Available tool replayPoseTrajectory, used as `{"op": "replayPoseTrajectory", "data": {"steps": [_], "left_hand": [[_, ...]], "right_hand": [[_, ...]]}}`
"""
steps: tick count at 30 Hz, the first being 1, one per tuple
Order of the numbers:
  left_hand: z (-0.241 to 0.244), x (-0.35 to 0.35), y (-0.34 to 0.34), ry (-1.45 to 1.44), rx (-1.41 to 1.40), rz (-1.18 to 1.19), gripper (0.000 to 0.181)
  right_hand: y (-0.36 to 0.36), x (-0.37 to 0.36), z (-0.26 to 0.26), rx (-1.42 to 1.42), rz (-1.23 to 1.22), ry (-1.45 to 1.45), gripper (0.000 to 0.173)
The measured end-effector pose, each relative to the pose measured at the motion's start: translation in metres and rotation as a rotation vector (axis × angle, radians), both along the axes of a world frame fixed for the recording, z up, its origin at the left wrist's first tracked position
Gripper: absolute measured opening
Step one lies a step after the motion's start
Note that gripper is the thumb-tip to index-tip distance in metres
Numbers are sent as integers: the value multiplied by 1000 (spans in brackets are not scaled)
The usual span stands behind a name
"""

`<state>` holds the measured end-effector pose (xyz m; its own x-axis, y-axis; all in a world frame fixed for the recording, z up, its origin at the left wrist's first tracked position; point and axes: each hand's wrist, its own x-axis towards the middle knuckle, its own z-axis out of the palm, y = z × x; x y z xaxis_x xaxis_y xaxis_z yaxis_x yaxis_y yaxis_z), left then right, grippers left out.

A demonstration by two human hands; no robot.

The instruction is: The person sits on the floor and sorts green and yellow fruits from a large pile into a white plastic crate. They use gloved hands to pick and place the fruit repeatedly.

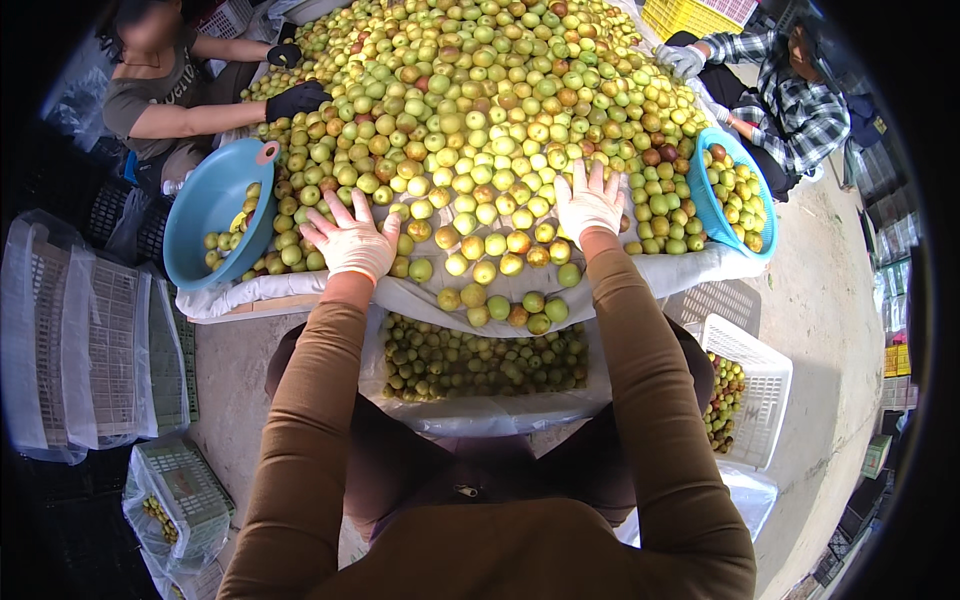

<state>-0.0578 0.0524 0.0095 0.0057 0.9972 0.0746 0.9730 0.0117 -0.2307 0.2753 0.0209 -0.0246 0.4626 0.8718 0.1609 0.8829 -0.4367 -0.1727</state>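
A large heap of small round green and reddish-brown fruits [450, 124] covers a cloth-lined table [660, 271]. My left hand [356, 240], in a pale thin glove, lies palm down with fingers spread on the fruits left of centre. On the right, my right hand [590, 201], gloved alike, rests with its fingers apart against the heap's near side. Between the two, loose fruits [495, 244] lie scattered on the cloth. Neither hand grips anything. Below the table's near edge, between my knees, a plastic-lined container [487, 420] holds many more fruits.
A blue basin [184, 225] with some fruits stands at left, a fuller blue basket [699, 196] at right. Co-workers sit at both sides, one in black gloves [296, 101], one in grey-white gloves [681, 60]. A white crate [780, 390] and a green crate [184, 480] stand on the floor.
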Motion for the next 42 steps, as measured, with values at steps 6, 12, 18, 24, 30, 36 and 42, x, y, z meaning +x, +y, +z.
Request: {"op": "replayPoseTrajectory", "data": {"steps": [6,12,18,24,30,36,42], "left_hand": [[-29,37,11,-177,149,-60,68],[-14,92,-26,-319,112,-313,63],[-25,97,-52,-366,-10,-545,55],[-11,31,-19,-839,220,-527,43],[4,16,17,-863,369,-460,17],[6,60,42,-290,169,-478,33],[-30,68,45,-419,190,-424,43]], "right_hand": [[10,-32,-1,134,112,-27,80],[-20,-59,11,24,394,31,59],[-61,-63,17,-95,521,174,55],[-59,-10,25,115,324,368,57],[-13,-5,-12,180,172,225,59],[-20,-23,-14,125,219,153,58],[-32,-34,8,-35,434,-7,57]]}}
